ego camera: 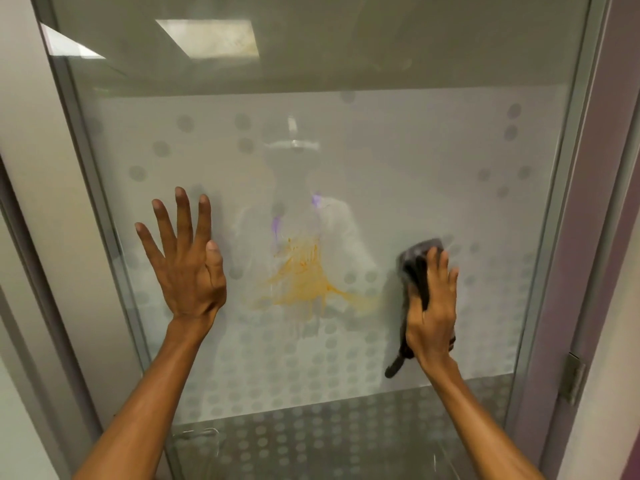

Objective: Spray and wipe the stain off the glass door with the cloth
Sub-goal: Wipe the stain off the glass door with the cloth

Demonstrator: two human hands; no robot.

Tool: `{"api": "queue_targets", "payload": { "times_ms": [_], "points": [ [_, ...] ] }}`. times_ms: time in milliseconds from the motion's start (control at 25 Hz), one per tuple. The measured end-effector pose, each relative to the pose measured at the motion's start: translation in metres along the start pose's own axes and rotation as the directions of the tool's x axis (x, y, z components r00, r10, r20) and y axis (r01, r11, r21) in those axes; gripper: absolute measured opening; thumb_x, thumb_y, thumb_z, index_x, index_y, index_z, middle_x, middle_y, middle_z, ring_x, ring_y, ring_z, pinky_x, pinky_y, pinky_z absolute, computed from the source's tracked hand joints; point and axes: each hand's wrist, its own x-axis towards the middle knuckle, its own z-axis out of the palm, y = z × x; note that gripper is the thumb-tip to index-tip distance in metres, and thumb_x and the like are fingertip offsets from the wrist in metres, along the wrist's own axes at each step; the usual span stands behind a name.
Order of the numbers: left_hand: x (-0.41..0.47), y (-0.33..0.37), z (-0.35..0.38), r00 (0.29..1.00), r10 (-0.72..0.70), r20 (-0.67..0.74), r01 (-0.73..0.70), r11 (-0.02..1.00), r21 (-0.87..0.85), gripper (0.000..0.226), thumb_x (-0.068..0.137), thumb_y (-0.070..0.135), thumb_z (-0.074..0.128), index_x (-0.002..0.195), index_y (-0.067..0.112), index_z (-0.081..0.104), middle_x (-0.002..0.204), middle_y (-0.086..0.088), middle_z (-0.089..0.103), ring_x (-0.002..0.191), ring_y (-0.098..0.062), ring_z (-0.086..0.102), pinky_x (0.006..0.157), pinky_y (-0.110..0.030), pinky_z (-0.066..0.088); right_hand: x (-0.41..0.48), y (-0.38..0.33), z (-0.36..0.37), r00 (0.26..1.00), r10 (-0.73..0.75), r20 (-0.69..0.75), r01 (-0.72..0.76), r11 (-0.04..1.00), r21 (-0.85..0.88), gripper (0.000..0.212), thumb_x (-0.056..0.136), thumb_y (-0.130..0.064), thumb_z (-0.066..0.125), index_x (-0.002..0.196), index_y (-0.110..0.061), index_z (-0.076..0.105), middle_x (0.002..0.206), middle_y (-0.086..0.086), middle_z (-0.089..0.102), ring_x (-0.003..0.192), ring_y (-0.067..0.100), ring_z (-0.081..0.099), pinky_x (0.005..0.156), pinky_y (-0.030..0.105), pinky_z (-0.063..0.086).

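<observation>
Dark cloth point(417, 271) under right hand point(433, 317) fingers point(437, 268)

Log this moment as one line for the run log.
left hand: flat on glass door | right hand: pressing dark cloth right of stain | yellow stain: still on the glass

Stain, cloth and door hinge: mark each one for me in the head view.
stain point(304, 284): head view, on the dense orange middle of the smear.
cloth point(417, 268): head view, on the dark fold showing left of the right hand's fingers.
door hinge point(573, 379): head view, on the metal plate at the right frame.
</observation>
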Motion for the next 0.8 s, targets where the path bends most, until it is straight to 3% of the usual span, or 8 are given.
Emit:
{"api": "queue_targets", "payload": {
  "times_ms": [80,120,200,360,520,560,680,800],
  "points": [
    [0.000,-0.001,0.001,1.000,-0.014,0.006,0.014,1.000,0.016,0.062,0.105,0.036,0.013,0.166,0.023,0.016,0.175,-0.004,0.008,0.161,-0.036,0.004,0.127,-0.061,-0.004,0.025,-0.025,0.014,0.988,0.155,-0.024,-0.151,0.982,0.117,0.063,0.104,-0.031,0.048,0.159,-0.043,0.018,0.166,-0.028,0.012,0.157,0.001,0.010,0.128,0.046,0.021],
    [0.000,-0.001,0.002,1.000,-0.022,0.010,0.022,1.000,0.021,0.062,0.105,0.036,0.013,0.166,0.024,0.015,0.175,-0.003,0.007,0.162,-0.035,0.003,0.126,-0.061,-0.004,0.031,-0.039,0.022,0.987,0.157,-0.023,-0.152,0.978,0.144,0.064,0.104,-0.031,0.048,0.158,-0.045,0.017,0.165,-0.031,0.011,0.156,-0.001,0.007,0.129,0.042,0.019],
    [-0.001,-0.001,0.003,0.999,-0.028,0.019,0.028,0.999,0.017,0.062,0.105,0.035,0.013,0.166,0.024,0.015,0.175,-0.002,0.007,0.162,-0.035,0.002,0.127,-0.061,-0.003,0.025,-0.058,0.037,0.998,0.059,-0.012,-0.057,0.987,0.148,0.066,0.103,-0.027,0.049,0.159,-0.043,0.018,0.166,-0.030,0.010,0.156,-0.001,0.007,0.130,0.033,0.013],
    [-0.001,0.000,0.001,0.999,-0.036,0.026,0.036,0.999,0.002,0.061,0.105,0.034,0.013,0.166,0.024,0.016,0.175,-0.002,0.007,0.162,-0.034,0.002,0.127,-0.060,-0.003,-0.041,-0.059,0.061,0.971,-0.166,0.171,0.148,0.983,0.110,0.062,0.096,-0.015,0.056,0.155,-0.014,0.037,0.168,-0.012,0.023,0.157,0.019,0.021,0.130,0.039,0.013],
    [-0.005,-0.006,-0.002,0.998,0.001,0.063,-0.003,1.000,0.021,0.062,0.106,0.035,0.015,0.166,0.025,0.009,0.175,-0.002,0.000,0.161,-0.036,0.002,0.126,-0.062,-0.003,-0.122,-0.012,0.037,0.730,-0.487,0.480,0.548,0.837,0.017,0.070,0.083,-0.005,0.058,0.151,-0.010,0.044,0.165,-0.003,0.030,0.157,0.016,0.022,0.130,0.039,0.014],
    [-0.006,-0.008,-0.003,0.998,0.003,0.066,-0.005,0.999,0.035,0.062,0.106,0.035,0.017,0.166,0.026,0.007,0.175,-0.002,-0.001,0.161,-0.038,0.002,0.126,-0.062,-0.003,-0.126,0.004,0.024,0.724,-0.485,0.490,0.573,0.819,-0.035,0.074,0.080,-0.002,0.058,0.152,-0.013,0.044,0.165,-0.005,0.030,0.157,0.014,0.021,0.130,0.038,0.013],
    [-0.010,-0.008,-0.002,0.999,-0.020,0.044,0.017,0.998,0.066,0.064,0.105,0.033,0.022,0.166,0.027,0.004,0.175,-0.002,-0.001,0.160,-0.039,0.004,0.125,-0.063,-0.007,-0.108,0.025,-0.002,0.933,-0.199,0.299,0.255,0.953,-0.164,0.066,0.083,0.000,0.055,0.146,-0.015,0.048,0.168,-0.014,0.022,0.156,0.011,0.021,0.130,0.039,0.012],
    [-0.011,-0.008,0.002,0.998,-0.054,0.036,0.051,0.997,0.066,0.064,0.105,0.033,0.022,0.166,0.027,0.007,0.175,-0.004,0.003,0.161,-0.038,0.004,0.124,-0.063,-0.007,-0.089,0.004,0.012,0.995,0.004,0.100,0.002,0.998,-0.060,0.066,0.092,0.004,0.046,0.154,-0.018,0.040,0.167,-0.002,0.024,0.158,0.019,0.018,0.129,0.043,0.015]
  ]
}}
